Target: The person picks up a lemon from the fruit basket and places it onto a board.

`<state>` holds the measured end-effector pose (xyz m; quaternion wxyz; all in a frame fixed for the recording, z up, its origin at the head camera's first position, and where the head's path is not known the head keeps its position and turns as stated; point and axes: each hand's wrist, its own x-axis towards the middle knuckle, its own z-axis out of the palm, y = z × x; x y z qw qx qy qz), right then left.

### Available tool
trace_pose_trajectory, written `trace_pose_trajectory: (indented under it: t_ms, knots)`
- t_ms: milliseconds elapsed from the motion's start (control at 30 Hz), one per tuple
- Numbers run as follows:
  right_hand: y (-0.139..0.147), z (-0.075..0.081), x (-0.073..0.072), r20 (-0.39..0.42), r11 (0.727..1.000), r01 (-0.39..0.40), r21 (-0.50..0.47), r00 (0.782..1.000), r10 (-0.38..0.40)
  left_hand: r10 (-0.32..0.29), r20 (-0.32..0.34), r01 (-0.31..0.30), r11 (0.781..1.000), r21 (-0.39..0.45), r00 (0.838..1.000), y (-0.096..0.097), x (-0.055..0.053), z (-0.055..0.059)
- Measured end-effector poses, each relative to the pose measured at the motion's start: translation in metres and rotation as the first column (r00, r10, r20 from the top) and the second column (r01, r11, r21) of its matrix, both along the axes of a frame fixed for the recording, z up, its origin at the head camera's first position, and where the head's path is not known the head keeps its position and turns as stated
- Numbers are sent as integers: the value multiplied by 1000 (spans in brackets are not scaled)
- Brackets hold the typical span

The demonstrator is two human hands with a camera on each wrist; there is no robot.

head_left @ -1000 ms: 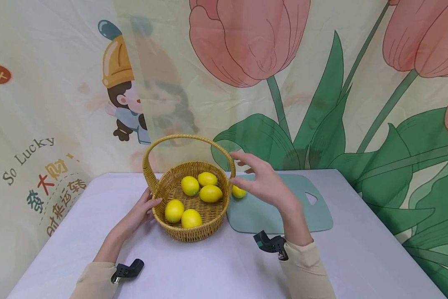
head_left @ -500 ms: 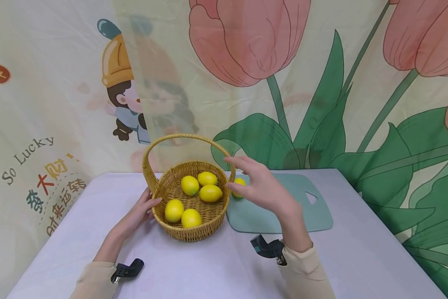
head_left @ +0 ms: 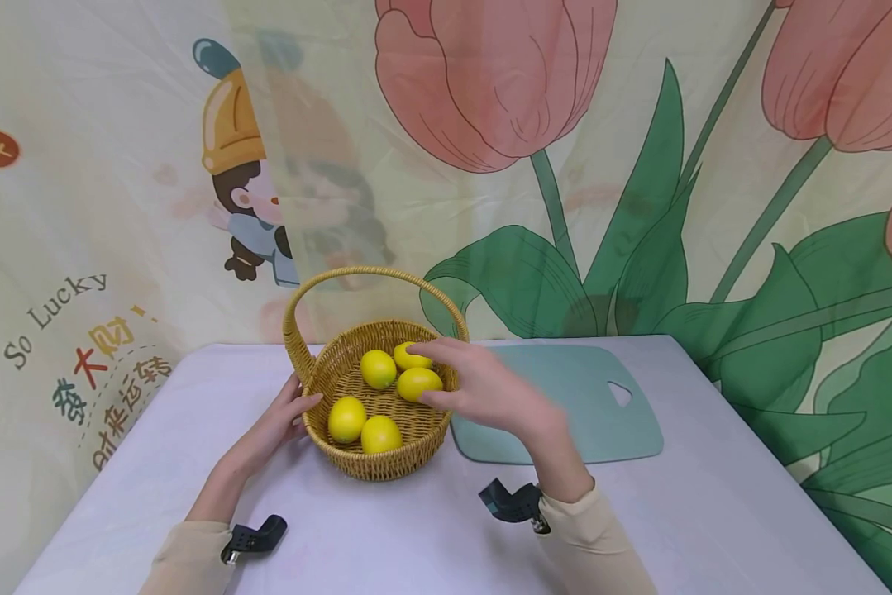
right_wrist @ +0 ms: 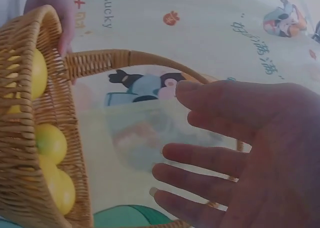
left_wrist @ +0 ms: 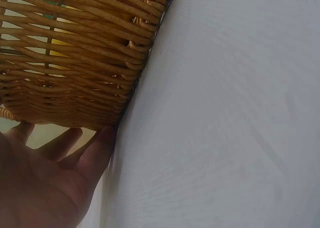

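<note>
A round wicker basket (head_left: 386,467) with a tall arched handle stands on the table and holds several lemons (head_left: 379,369). My left hand (head_left: 278,417) grips the left side of its rim; in the left wrist view the fingers (left_wrist: 95,158) press against the woven outer wall. My right hand (head_left: 483,388) hovers over the right rim, under the handle (head_left: 371,271), fingers spread, nothing in it. It overlaps the two right lemons in the head view. In the right wrist view the palm (right_wrist: 280,153) faces the basket's opening, apart from the lemons (right_wrist: 51,144).
A pale green cutting board (head_left: 579,413) with a triangular hole lies just right of the basket. White cloth (head_left: 386,537) covers the table. Behind hangs a printed curtain (head_left: 520,264) with tulips and a cartoon figure.
My right hand has moved left and slightly down, from beside the handle to over the basket's right part. The lemon on the board is now out of sight. My left hand stays put.
</note>
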<state>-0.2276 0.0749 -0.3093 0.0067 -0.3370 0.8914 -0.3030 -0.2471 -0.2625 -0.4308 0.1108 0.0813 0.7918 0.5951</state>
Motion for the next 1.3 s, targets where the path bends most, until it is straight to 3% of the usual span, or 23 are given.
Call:
trace_pose_trajectory:
  t_ms: [300,667,1133,1300]
  knots:
    - [-22,-19,-7,84,994,-91,62,993,85,4,1,-4,1000,-5,1000,0,0,-1]
    - [-40,-45,-17,69,979,-152,137,987,144,8,0,-8,1000,-7,1000,0,0,0]
    - [-52,-64,-23,94,965,-195,175,979,180,3,-3,-3,1000,1,1000,0,0,1]
    - [-55,-67,-23,119,973,-169,159,981,151,4,0,-4,1000,2,1000,0,0,0]
